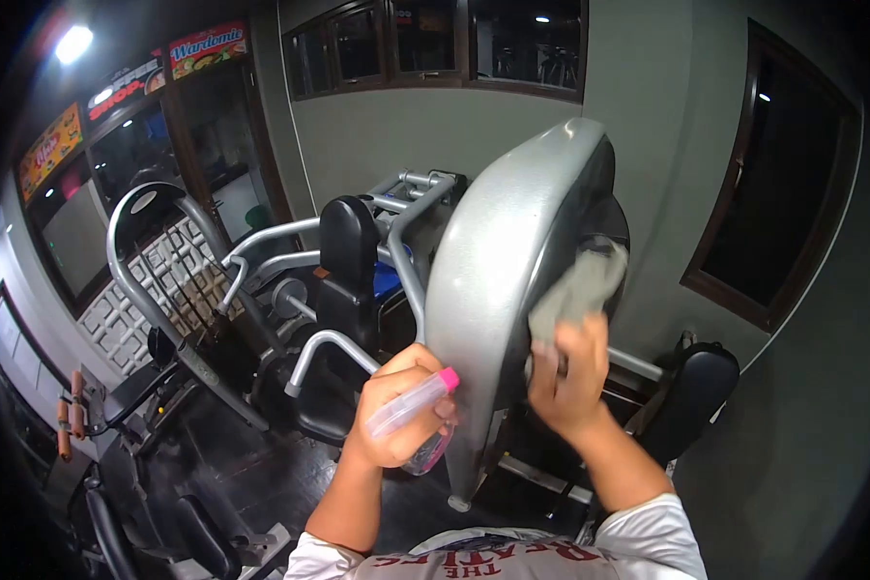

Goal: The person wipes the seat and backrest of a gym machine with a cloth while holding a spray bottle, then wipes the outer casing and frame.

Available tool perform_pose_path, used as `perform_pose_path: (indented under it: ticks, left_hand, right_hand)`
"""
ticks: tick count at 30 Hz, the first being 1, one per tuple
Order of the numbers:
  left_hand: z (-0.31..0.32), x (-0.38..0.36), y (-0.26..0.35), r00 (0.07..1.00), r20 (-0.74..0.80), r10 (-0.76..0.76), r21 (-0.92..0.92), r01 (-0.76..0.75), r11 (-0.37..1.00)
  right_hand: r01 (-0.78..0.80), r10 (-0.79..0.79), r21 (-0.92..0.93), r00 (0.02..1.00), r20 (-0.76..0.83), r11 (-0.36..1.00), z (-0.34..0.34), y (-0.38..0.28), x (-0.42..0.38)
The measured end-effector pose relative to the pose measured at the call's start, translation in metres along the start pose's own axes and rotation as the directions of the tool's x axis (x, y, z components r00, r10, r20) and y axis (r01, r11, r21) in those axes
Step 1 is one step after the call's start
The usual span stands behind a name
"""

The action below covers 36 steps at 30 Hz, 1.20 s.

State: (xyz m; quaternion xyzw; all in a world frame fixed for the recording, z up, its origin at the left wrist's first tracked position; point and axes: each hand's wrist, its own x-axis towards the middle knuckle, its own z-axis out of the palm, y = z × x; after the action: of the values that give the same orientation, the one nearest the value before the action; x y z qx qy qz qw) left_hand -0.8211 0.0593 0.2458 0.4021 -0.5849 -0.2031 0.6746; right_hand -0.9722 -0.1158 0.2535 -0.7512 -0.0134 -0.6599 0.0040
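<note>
My left hand (pixel 396 411) is closed around a clear spray bottle (pixel 411 404) with a pink nozzle tip, close to the near edge of a large silver machine cover (pixel 493 232). On the other side of that cover, my right hand (pixel 572 377) grips a pale grey cloth (pixel 580 288). The cloth lies against the dark side face of the cover, its upper end spread out and its lower end bunched in my fingers. Part of the bottle is hidden by my left fingers.
Behind the cover stands a machine with a black padded seat back (pixel 348 242) and silver bars. A cable machine (pixel 169 280) is at the left. At the right, a black pad (pixel 691 391) sits near the grey wall (pixel 793 416). Windows (pixel 435 43) line the back wall.
</note>
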Motion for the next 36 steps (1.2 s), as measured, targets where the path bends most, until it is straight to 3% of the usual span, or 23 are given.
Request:
perform_pose_path:
  ticks: [4, 6, 8, 9, 11, 14, 16, 17, 18, 20, 21, 26, 28, 30, 32, 36]
  left_hand:
    - [-0.001, 0.001, 0.002, 1.0, 0.017, 0.004, 0.023, -0.005, 1.0]
    - [-0.001, 0.0, 0.001, 1.0, 0.019, 0.011, 0.01, -0.011, 1.0]
    - [-0.001, -0.001, -0.004, 0.998, 0.025, 0.05, 0.023, -0.05, 0.998]
    - [-0.001, -0.002, -0.006, 0.997, 0.027, 0.07, 0.028, -0.071, 0.997]
    - [-0.002, -0.005, -0.007, 0.998, 0.006, 0.058, -0.006, -0.058, 0.998]
    - [-0.002, -0.008, -0.014, 0.994, 0.001, 0.11, 0.045, -0.11, 0.993]
    - [-0.006, -0.008, -0.013, 0.99, 0.009, 0.14, 0.095, -0.14, 0.986]
    - [-0.008, -0.009, -0.011, 0.991, 0.014, 0.129, 0.11, -0.13, 0.985]
    - [-0.008, -0.01, -0.01, 0.993, 0.019, 0.117, 0.122, -0.119, 0.985]
    - [-0.009, -0.01, -0.01, 0.991, 0.021, 0.132, 0.124, -0.134, 0.983]
    - [-0.009, -0.011, -0.01, 0.99, 0.021, 0.141, 0.125, -0.142, 0.982]
    - [-0.01, -0.016, -0.009, 0.991, 0.047, 0.123, 0.136, -0.129, 0.982]
    - [-0.01, -0.013, -0.007, 0.993, 0.037, 0.11, 0.128, -0.114, 0.985]
    - [-0.008, -0.016, -0.005, 0.999, 0.022, 0.035, 0.102, -0.037, 0.994]
    - [-0.007, -0.016, -0.01, 0.997, 0.022, 0.078, 0.114, -0.08, 0.99]
    - [-0.006, -0.016, -0.01, 0.997, 0.007, 0.074, 0.114, -0.074, 0.991]
  right_hand:
    - [0.045, -0.009, -0.195, 0.983, 0.184, 0.98, -0.009, -0.021, -0.049]
    - [0.049, -0.026, -0.225, 0.995, 0.101, 0.973, -0.005, -0.01, -0.045]
    - [0.054, -0.067, -0.242, 0.997, -0.045, 0.969, 0.002, 0.0, 0.008]
    - [-0.047, 0.025, -0.218, 0.994, -0.104, 0.975, 0.005, 0.007, 0.03]
    - [-0.312, 0.31, 0.003, 0.945, -0.103, 0.95, 0.01, 0.01, 0.081]
    - [-0.389, 0.388, 0.0, 0.92, -0.062, 0.921, 0.015, 0.003, 0.095]
    - [-0.287, 0.279, -0.045, 0.951, -0.129, 0.957, 0.012, -0.014, 0.052]
    - [-0.306, 0.299, -0.044, 0.947, -0.114, 0.951, 0.01, -0.025, 0.03]
    - [-0.209, 0.19, -0.15, 0.973, -0.131, 0.966, 0.011, -0.028, 0.001]
    - [-0.096, 0.101, -0.269, 0.995, 0.004, 0.958, 0.01, -0.05, -0.052]
    - [-0.108, 0.107, -0.158, 0.994, -0.011, 0.982, 0.018, -0.055, -0.07]
    - [0.061, -0.082, -0.259, 0.994, -0.073, 0.964, 0.02, -0.036, -0.015]
    - [-0.033, 0.002, -0.179, 0.985, -0.172, 0.983, 0.024, -0.028, 0.044]
    - [-0.229, 0.217, -0.049, 0.96, -0.177, 0.972, 0.027, -0.026, 0.099]
    - [-0.281, 0.265, -0.087, 0.951, -0.159, 0.956, 0.033, -0.019, 0.117]
    - [-0.184, 0.149, -0.17, 0.968, -0.202, 0.968, 0.027, -0.037, 0.072]
